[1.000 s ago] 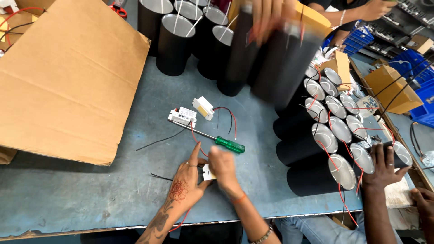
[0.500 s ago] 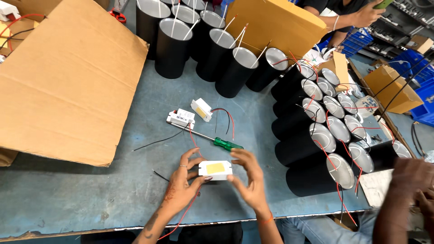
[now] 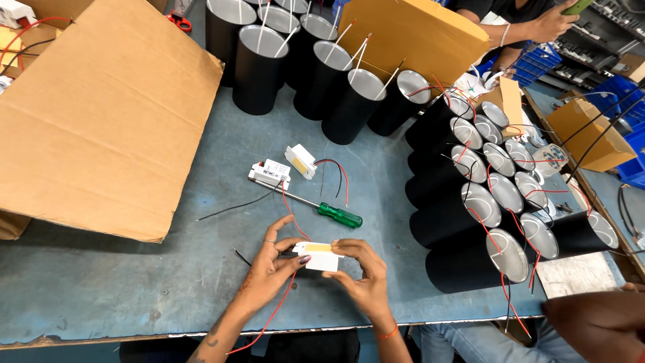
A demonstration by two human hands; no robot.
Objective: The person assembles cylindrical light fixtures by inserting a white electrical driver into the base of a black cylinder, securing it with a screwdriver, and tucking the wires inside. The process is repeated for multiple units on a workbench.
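Both hands pinch a small white module (image 3: 318,255) by its ends: left hand (image 3: 272,265) at its left end, right hand (image 3: 359,272) at its right, long axis running crosswise between them; a green-handled screwdriver (image 3: 321,210) lies just beyond the fingertips

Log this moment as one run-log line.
left hand: holds white module | right hand: holds same module | red wire: trails off it | green screwdriver: lying on table
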